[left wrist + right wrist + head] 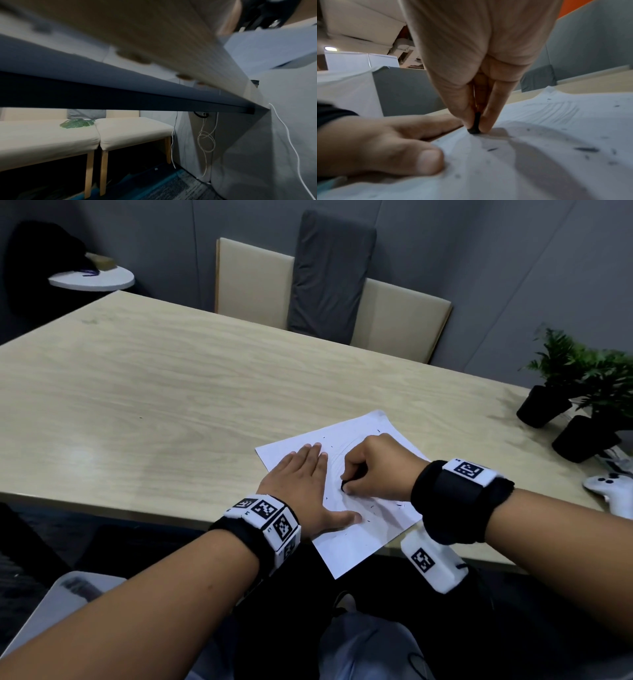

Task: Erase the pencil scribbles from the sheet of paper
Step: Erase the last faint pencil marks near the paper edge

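A white sheet of paper point(356, 542) lies at the near edge of the wooden table point(154, 392), one corner hanging over it. My left hand point(305, 477) lies flat on the sheet's left side, fingers straight, thumb spread. My right hand point(373, 470) pinches a small black eraser point(343, 485) and presses its tip on the paper. In the right wrist view the eraser point(475, 125) stands between thumb and finger on the sheet point(539, 169); faint grey pencil strokes point(556, 112) and dark crumbs point(587, 149) are scattered around it. The left wrist view looks under the table.
Two potted plants point(582, 392) stand at the table's right end, with a white game controller point(606, 489) beside them. A beige chair point(329, 299) with a grey cushion faces me across the table. A small round white side table point(92, 280) is at far left.
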`<state>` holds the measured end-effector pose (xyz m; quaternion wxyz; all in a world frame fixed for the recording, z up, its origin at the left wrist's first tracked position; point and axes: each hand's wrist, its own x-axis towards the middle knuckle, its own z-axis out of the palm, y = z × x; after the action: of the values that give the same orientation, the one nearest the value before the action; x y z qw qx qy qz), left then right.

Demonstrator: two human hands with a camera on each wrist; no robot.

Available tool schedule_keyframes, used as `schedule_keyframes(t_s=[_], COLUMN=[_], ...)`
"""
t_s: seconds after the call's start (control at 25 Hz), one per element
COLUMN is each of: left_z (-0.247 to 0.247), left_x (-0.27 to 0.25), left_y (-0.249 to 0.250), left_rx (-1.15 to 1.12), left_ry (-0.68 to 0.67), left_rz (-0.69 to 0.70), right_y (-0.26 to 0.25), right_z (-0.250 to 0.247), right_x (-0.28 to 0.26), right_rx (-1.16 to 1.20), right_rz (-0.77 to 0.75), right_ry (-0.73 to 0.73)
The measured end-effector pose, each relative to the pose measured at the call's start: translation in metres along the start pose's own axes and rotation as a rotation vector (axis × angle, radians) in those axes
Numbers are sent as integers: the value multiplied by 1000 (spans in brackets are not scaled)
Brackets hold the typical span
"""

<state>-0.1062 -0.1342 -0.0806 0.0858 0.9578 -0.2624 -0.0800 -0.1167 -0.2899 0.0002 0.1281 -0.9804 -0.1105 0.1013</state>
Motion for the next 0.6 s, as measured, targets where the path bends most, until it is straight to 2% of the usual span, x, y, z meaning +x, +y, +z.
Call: schedule_keyframes(t_s=[0.16, 0.32, 0.52, 0.6], left_z=[0, -1, -2, -3], left_x=[0, 1, -1, -2], left_y=[1, 1, 2, 1], left_rx=[10, 3, -9, -26], left_ry=[-10, -7, -14, -1], left_rz=[-6, -32, -31, -31], right_y=[6, -3, 3, -3], right_z=[-1, 3, 0, 2], right_x=[9, 1, 11, 8], right_rx=[13, 56, 56, 49], right_rz=[67, -1, 91, 45], right_ry=[118, 8, 117, 49])
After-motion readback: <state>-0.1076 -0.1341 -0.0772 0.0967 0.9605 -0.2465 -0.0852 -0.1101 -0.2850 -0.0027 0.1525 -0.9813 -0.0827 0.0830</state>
